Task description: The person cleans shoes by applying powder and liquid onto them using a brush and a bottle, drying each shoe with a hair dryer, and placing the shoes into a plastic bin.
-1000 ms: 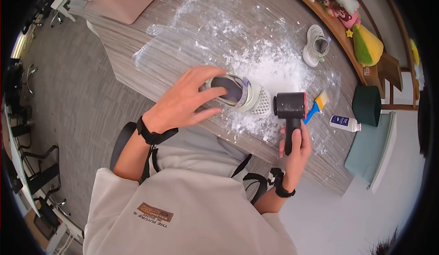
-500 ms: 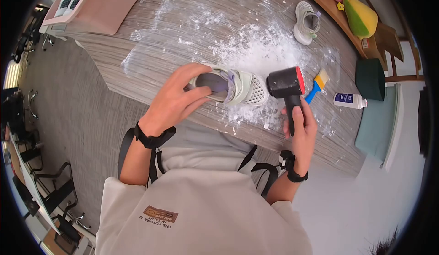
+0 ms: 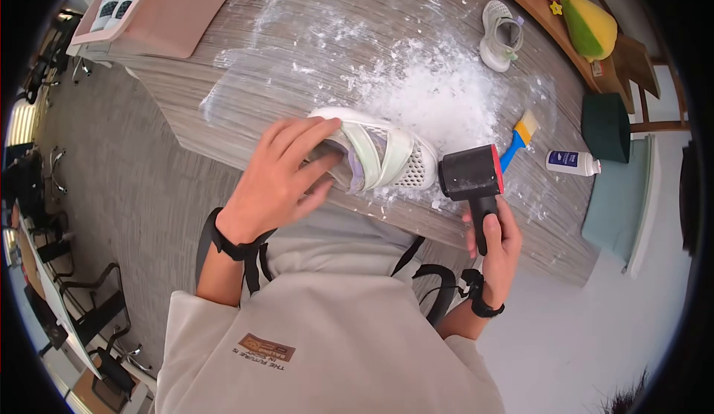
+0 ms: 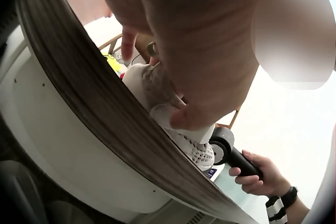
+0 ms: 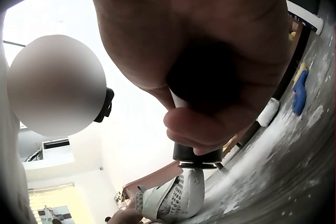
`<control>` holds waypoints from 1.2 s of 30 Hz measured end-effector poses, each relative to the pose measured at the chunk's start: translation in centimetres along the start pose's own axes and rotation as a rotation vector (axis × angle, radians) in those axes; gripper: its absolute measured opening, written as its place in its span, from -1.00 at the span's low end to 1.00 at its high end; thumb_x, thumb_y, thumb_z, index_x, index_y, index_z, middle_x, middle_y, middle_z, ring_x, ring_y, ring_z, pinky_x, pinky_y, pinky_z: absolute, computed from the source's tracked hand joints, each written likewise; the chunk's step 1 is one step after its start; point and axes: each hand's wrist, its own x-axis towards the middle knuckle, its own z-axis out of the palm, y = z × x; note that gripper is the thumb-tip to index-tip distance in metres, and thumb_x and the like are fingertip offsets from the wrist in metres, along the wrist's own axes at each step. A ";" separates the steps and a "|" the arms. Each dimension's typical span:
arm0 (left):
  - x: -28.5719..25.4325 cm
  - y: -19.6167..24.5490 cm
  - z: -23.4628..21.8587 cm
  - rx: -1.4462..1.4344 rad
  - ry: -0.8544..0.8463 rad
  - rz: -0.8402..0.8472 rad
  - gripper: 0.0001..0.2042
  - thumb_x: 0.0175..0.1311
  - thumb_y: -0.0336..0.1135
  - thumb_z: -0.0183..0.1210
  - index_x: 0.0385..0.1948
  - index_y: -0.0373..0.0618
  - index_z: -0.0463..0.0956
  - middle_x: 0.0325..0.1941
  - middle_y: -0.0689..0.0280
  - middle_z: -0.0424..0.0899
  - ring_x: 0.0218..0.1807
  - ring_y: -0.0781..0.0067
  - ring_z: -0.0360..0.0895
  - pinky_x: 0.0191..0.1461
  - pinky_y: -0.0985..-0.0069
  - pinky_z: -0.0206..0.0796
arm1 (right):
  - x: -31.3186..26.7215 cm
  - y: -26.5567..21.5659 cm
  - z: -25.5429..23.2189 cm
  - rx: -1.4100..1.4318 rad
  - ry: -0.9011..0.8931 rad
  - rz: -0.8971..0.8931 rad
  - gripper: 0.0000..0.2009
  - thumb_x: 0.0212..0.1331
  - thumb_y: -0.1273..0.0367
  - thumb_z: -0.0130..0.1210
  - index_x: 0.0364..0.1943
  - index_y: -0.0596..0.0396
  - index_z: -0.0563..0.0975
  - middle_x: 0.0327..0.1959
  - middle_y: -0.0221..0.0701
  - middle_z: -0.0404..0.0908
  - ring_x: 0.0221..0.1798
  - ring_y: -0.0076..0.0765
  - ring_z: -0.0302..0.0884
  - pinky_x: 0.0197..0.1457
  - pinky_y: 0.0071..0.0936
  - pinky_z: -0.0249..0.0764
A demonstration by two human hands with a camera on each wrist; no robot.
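Observation:
In the head view a light shoe with crossed straps (image 3: 394, 154) is tilted onto its side near the table's front edge. My left hand (image 3: 282, 172) grips it at the heel and opening, some fingers inside. My right hand (image 3: 500, 247) holds a black handheld dryer-like tool (image 3: 470, 172) by its handle, its nozzle end close to the shoe's toe. The left wrist view shows the shoe (image 4: 197, 150) beside the tool (image 4: 223, 142). In the right wrist view the tool's black end (image 5: 197, 155) is right against or very near the shoe (image 5: 176, 198).
White powder (image 3: 446, 94) covers much of the table (image 3: 245, 139). To the right lie a blue-handled brush (image 3: 515, 146) and a white bottle (image 3: 573, 163). A second shoe (image 3: 500, 36) stands farther back. A pink bin (image 3: 171, 13) is back left, a dark green container (image 3: 606, 128) right.
The shoe has been turned from upright onto its side, its opening now facing my body. My left hand has turned with it. The tool has tilted and stays beside the toe.

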 end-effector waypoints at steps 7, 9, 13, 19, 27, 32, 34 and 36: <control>-1.0 1.1 -0.4 0.027 -0.034 -0.024 -0.50 -0.02 0.00 0.49 -0.15 -0.20 0.65 0.44 0.06 0.40 0.40 -0.05 0.38 0.38 -0.04 0.23 | 1.3 -1.2 1.8 -0.057 0.028 -0.071 -0.53 0.48 0.33 0.05 0.37 0.31 0.40 -0.21 -0.26 0.72 -0.55 -0.63 0.38 -0.51 -0.62 0.32; -1.4 1.8 -0.6 0.085 -0.018 -0.052 -0.48 0.01 0.03 0.47 -0.12 -0.20 0.65 0.41 0.07 0.43 0.35 -0.02 0.40 0.35 -0.04 0.23 | 1.4 -1.4 1.8 -0.078 -0.004 -0.094 -0.54 0.46 0.35 0.06 0.35 0.32 0.42 -0.23 -0.26 0.73 -0.55 -0.63 0.39 -0.50 -0.62 0.34; -3.6 3.6 1.3 0.161 0.146 -0.152 -0.52 0.06 -0.07 0.49 -0.06 -0.20 0.64 0.21 0.13 0.56 0.15 0.04 0.48 0.17 0.08 0.34 | 0.6 -1.0 1.3 -0.067 -0.025 -0.110 -0.55 0.43 0.36 0.08 0.32 0.33 0.45 -0.27 -0.26 0.73 -0.55 -0.63 0.40 -0.51 -0.62 0.34; -2.6 6.3 1.8 -0.538 0.171 -0.518 -0.66 0.22 -0.44 0.40 0.02 -0.27 0.60 -0.09 0.22 0.62 -0.17 0.41 0.56 -0.18 0.52 0.39 | -0.8 -0.7 1.3 -0.055 -0.042 -0.118 -0.53 0.39 0.31 0.15 0.28 0.33 0.48 -0.34 -0.30 0.72 -0.57 -0.65 0.39 -0.51 -0.61 0.32; -2.6 4.6 2.2 -0.942 -0.041 -0.737 -0.72 0.37 -0.42 0.30 0.04 -0.32 0.59 -0.19 0.36 0.61 -0.21 0.63 0.46 -0.14 0.60 0.34 | -1.2 -1.3 1.4 -0.147 -0.091 -0.140 -0.52 0.35 0.24 0.20 0.23 0.31 0.53 -0.39 -0.39 0.67 -0.53 -0.64 0.43 -0.46 -0.60 0.34; -2.8 4.0 2.1 -0.880 0.096 -0.685 -0.73 0.41 -0.38 0.28 0.04 -0.33 0.58 -0.21 0.38 0.61 -0.20 0.64 0.43 -0.07 0.60 0.32 | -1.2 -1.1 1.5 -0.175 -0.148 -0.177 -0.50 0.38 0.19 0.19 0.24 0.29 0.52 -0.38 -0.38 0.65 -0.50 -0.59 0.46 -0.40 -0.56 0.39; -2.8 3.8 2.2 -0.902 0.142 -0.674 -0.73 0.41 -0.35 0.29 0.03 -0.31 0.57 -0.20 0.36 0.60 -0.25 0.63 0.42 -0.13 0.60 0.32 | -1.3 -1.2 1.7 -0.181 -0.163 -0.186 -0.49 0.39 0.18 0.19 0.24 0.29 0.52 -0.38 -0.38 0.64 -0.49 -0.57 0.47 -0.38 -0.55 0.40; -2.4 3.8 1.6 -0.964 0.095 -0.683 -0.72 0.44 -0.34 0.26 0.05 -0.31 0.55 -0.19 0.33 0.60 -0.22 0.61 0.44 -0.10 0.57 0.34 | -1.2 -0.6 1.3 -0.254 -0.193 -0.238 -0.49 0.39 0.18 0.18 0.26 0.29 0.51 -0.36 -0.37 0.66 -0.48 -0.57 0.48 -0.37 -0.55 0.41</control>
